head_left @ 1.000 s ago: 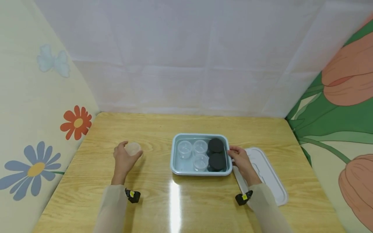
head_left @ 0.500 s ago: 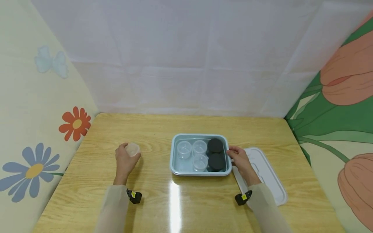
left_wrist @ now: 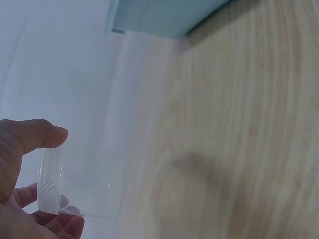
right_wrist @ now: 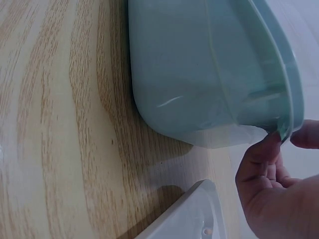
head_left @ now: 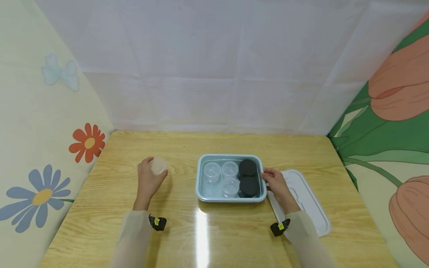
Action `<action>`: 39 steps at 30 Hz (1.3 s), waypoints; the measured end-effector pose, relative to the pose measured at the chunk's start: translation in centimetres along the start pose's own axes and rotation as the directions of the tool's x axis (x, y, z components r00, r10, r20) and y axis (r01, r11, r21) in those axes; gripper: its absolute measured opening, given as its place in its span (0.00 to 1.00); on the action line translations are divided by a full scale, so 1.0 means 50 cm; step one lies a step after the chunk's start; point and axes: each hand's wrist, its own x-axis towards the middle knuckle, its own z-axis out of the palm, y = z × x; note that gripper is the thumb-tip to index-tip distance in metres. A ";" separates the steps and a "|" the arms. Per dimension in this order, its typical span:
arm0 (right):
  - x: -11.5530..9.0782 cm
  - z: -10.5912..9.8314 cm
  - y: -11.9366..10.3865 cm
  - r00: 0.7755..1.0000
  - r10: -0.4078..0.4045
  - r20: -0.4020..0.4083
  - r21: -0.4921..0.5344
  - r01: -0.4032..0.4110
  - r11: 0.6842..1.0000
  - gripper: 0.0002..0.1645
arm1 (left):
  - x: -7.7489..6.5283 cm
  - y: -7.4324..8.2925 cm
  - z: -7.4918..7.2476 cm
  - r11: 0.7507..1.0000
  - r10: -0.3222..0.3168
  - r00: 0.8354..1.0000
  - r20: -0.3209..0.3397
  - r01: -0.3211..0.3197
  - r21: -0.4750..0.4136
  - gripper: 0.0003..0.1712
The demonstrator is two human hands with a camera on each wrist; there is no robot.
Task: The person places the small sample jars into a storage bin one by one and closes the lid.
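Observation:
My left hand (head_left: 148,178) grips a clear plastic jar (head_left: 159,166) by its ribbed, translucent lid (left_wrist: 51,179), thumb on one side and fingers on the other. The jar (left_wrist: 92,181) is held above the table, left of a light blue plastic bin (head_left: 209,197). At the bin's right end my right hand (head_left: 278,186) pinches the rim (right_wrist: 294,107) between thumb and fingers. Inside the bin stand several jars: clear ones such as the near clear jar (head_left: 230,187), and two with black lids, among them a black-lidded jar (head_left: 248,167) at the far right.
A white lid (head_left: 311,204) lies on the wooden table (head_left: 181,230) at the right, partly beneath my right forearm. White cloth (head_left: 214,74) hangs behind the table, and flower-patterned panels stand at both sides.
My left hand, still gripping the clear jar, dipped slightly, then rose and moved a little to the right. My right hand and the bin have stayed in place.

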 end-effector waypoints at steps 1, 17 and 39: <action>0.000 0.000 0.001 1.000 -0.003 0.000 0.002 0.003 1.000 0.23 | 0.000 0.008 0.000 1.000 0.009 1.000 0.003 -0.009 -0.002 0.40; 0.002 -0.001 0.002 1.000 -0.022 0.002 -0.005 0.022 1.000 0.23 | -0.016 0.124 0.034 0.993 0.120 0.988 0.092 -0.117 -0.033 0.42; 0.004 -0.003 0.006 1.000 -0.023 0.003 0.010 0.023 1.000 0.23 | -0.088 0.195 0.116 0.941 0.338 0.920 0.200 -0.329 -0.075 0.38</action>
